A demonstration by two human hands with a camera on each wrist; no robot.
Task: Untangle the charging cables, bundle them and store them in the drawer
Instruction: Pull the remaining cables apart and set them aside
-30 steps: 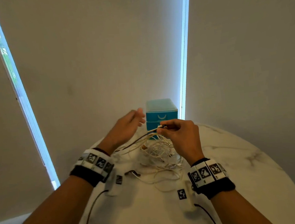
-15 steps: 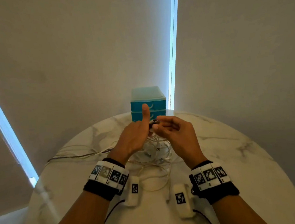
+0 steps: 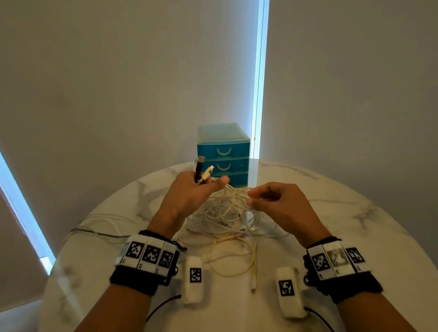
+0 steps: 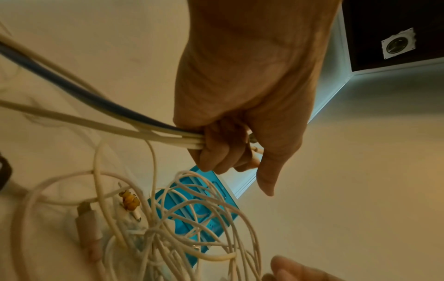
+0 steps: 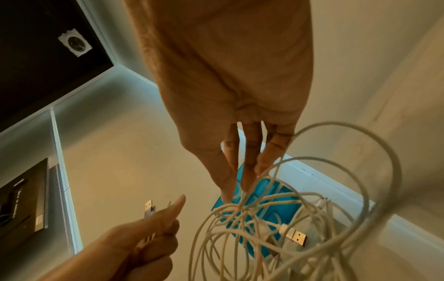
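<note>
A tangle of white charging cables [image 3: 224, 212] lies in the middle of the round marble table [image 3: 375, 232]. My left hand [image 3: 203, 185] grips several cable ends in its fist; a black plug [image 3: 200, 163] and a white plug [image 3: 208, 172] stick up from it. In the left wrist view the left hand [image 4: 216, 148] closes round white strands and one dark strand. My right hand [image 3: 250, 198] pinches a strand at the tangle's right side; the right wrist view shows its fingers [image 5: 250, 167] on a white strand. A blue drawer unit [image 3: 223, 155] stands behind, drawers closed.
Loose cable lengths trail to the left [image 3: 94, 228] across the table. One loop with a small plug [image 3: 253, 289] lies near me between my wrists. Blinds and a wall rise right behind the drawer unit. A white USB plug [image 5: 294, 234] lies in the tangle.
My left hand has closed round the cable ends, plugs pointing up. My right hand has let go there and moved right, now pinching a strand of the tangle. The hands have come apart.
</note>
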